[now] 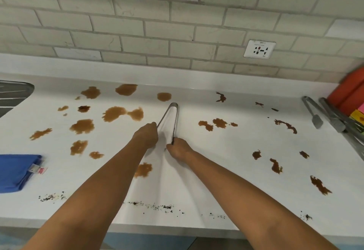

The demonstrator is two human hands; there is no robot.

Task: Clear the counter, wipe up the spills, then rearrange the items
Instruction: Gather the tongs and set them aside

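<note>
A pair of metal tongs (171, 113) lies in the middle of the white counter (197, 171), its hinge pointing toward the wall. My left hand (146, 135) grips the end of the left arm of the tongs, and my right hand (177, 148) grips the end of the right arm. Brown liquid spills (114, 113) are scattered over the counter on both sides of the tongs. Dark crumbs (157, 206) lie in a line near the front edge. A folded blue cloth (15, 171) rests at the left.
A steel sink (11, 96) is at the far left. At the right lie another pair of metal tongs (313, 112) and a metal rack (346, 127) with red and coloured items (348, 92). A wall socket (259, 49) sits on the tiled backsplash.
</note>
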